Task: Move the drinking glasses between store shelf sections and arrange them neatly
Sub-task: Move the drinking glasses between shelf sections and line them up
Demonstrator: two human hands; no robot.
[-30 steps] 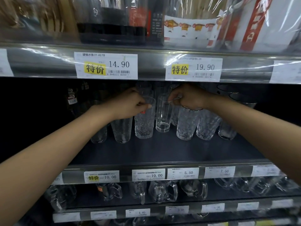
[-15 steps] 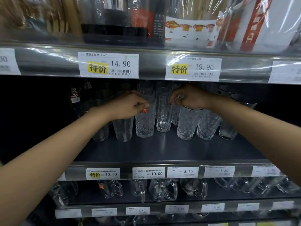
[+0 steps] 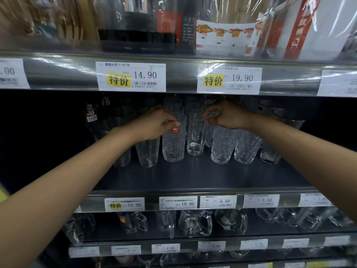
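Observation:
A row of clear drinking glasses stands on the dark middle shelf. My left hand pinches the rim of a textured glass with a red sticker, which rests on the shelf. My right hand pinches the rim of a smooth straight glass just to its right. Another textured glass sits under my left wrist. Two diamond-patterned glasses stand below my right wrist. More glasses behind are dim and partly hidden.
The upper shelf edge with price tags hangs close above my hands. Dark-rimmed glasses stand at the back right. Glass mugs fill the shelf below. The front strip of the middle shelf is bare.
The view has shifted slightly. Both hands stay pinched on the same two glass rims, and the glasses have hardly moved.

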